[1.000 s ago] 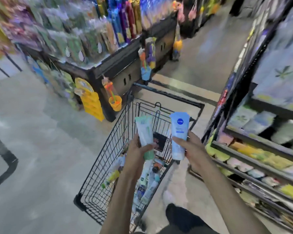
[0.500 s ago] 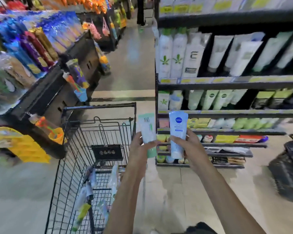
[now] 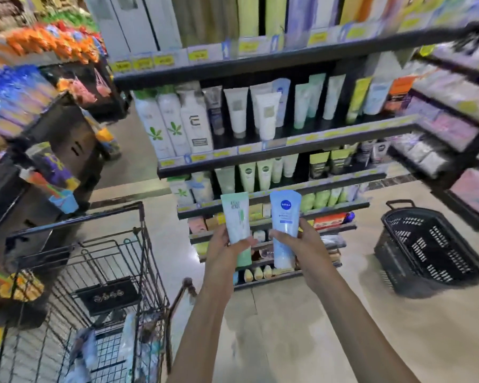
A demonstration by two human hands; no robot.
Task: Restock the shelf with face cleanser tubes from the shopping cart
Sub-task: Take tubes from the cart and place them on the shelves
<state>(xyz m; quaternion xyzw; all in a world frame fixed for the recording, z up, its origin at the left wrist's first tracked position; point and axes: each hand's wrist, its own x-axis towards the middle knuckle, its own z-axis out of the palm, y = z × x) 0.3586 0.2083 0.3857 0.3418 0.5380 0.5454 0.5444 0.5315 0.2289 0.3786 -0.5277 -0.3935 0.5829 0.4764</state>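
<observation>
A: Counts, near first?
B: Two forearms, two hands, two tubes, one each. One wire shopping cart (image 3: 100, 275) at lower left, blurred tubes and packets inside, can't count them.

A: Hand pose?
B: Both arms reach forward and up, hands side by side at chest height in front of the shelving. Left hand (image 3: 224, 251) holds the pale green face cleanser tube (image 3: 237, 221) upright, cap end down. Right hand (image 3: 303, 248) holds the light blue Nivea tube (image 3: 284, 217) upright, cap down too.

A: Fingers?
B: Left thumb and fingers wrapped round the green tube's lower half. Right fingers curled round the blue tube's lower half, thumb across its front. Tubes just beside each other, not touching.

A: Beyond that?
B: One black plastic basket (image 3: 426, 247) on the floor, right. Then the black shelf unit (image 3: 274, 154) with rows of standing tubes and bottles, yellow price tags along the edges.
</observation>
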